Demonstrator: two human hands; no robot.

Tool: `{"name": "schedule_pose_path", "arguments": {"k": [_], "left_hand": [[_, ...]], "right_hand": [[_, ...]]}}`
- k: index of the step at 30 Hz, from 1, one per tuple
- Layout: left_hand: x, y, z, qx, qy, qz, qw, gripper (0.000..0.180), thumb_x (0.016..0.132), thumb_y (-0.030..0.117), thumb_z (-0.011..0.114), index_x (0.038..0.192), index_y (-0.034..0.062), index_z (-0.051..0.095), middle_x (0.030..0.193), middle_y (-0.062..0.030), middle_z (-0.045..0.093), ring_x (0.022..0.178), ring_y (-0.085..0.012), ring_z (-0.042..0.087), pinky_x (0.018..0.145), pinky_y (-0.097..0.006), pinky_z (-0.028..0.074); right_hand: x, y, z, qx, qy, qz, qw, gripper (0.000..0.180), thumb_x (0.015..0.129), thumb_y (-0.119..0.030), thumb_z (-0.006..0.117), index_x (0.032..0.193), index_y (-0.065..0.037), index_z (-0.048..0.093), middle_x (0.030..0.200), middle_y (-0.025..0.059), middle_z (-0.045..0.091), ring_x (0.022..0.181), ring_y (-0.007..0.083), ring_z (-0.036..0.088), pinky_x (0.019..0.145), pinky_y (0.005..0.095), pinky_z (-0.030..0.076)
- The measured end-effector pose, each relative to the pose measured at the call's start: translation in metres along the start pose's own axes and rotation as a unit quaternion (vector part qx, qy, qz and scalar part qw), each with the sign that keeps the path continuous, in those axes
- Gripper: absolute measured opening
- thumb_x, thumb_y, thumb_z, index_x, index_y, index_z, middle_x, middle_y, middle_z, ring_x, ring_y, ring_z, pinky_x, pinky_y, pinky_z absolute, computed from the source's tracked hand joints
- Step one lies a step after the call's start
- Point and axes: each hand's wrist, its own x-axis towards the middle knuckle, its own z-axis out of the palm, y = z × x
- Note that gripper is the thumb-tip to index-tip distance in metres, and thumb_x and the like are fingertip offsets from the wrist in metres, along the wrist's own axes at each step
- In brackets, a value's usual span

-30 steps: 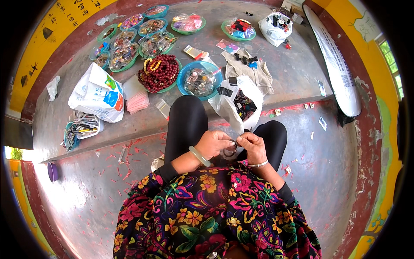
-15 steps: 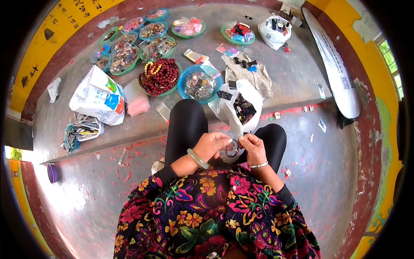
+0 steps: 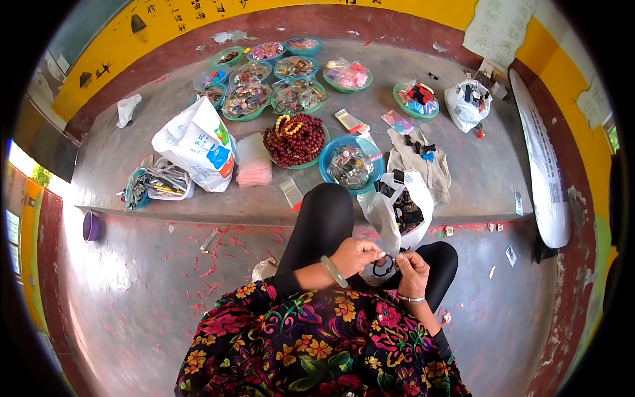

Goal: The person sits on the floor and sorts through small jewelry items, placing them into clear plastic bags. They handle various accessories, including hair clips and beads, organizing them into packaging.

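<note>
Above my lap, my left hand (image 3: 358, 257) pinches one part of a thin dark loop (image 3: 383, 270) between thumb and fingers. My right hand (image 3: 413, 274) pinches the same loop close by, so the fingertips almost meet. It looks like a cord bracelet or hair tie; its exact kind is too small to make out. Just beyond my hands stands an open white plastic bag (image 3: 378, 210) with dark, many-coloured small items (image 3: 408, 215) inside. A blue basin (image 3: 325, 166) of small packaged pieces sits to its left.
A raised grey ledge (image 3: 463, 155) carries dark red beads (image 3: 296, 147), several bowls of trinkets, a large white bag (image 3: 192, 149) and a container of tools (image 3: 169, 180). A grey cloth (image 3: 433, 175) lies behind the open bag. Red scraps litter the floor; a purple bucket (image 3: 90, 226) stands left.
The whole view has shifted, so the ledge and its things appear farther right. My hands still pinch the dark loop above my lap, and more of the loop shows now.
</note>
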Motion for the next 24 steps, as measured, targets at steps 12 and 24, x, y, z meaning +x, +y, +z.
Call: {"name": "schedule_pose_path", "arguments": {"k": [12,24], "left_hand": [[0.016,-0.005,-0.020,-0.049,0.105,0.063,0.991,0.022,0.082,0.019,0.058,0.089,-0.0015,0.063,0.072,-0.0033,0.062,0.061,-0.0083,0.058,0.048,-0.022,0.047],[0.103,0.015,-0.176,-0.139,0.365,0.078,0.917,0.012,0.080,0.009,0.058,0.086,-0.0005,0.059,0.075,-0.0050,0.060,0.065,-0.0110,0.058,0.050,-0.022,0.047]], "right_hand": [[0.012,0.007,-0.009,0.012,0.031,0.064,0.997,0.029,0.087,-0.023,0.052,0.067,-0.002,0.056,0.059,0.0015,0.051,0.054,0.0091,0.044,0.052,0.0225,0.033],[0.025,0.076,-0.040,-0.007,0.019,0.193,0.981,0.028,0.084,-0.022,0.056,0.069,0.001,0.060,0.058,0.0034,0.056,0.051,0.0099,0.050,0.049,0.0221,0.038]]}}
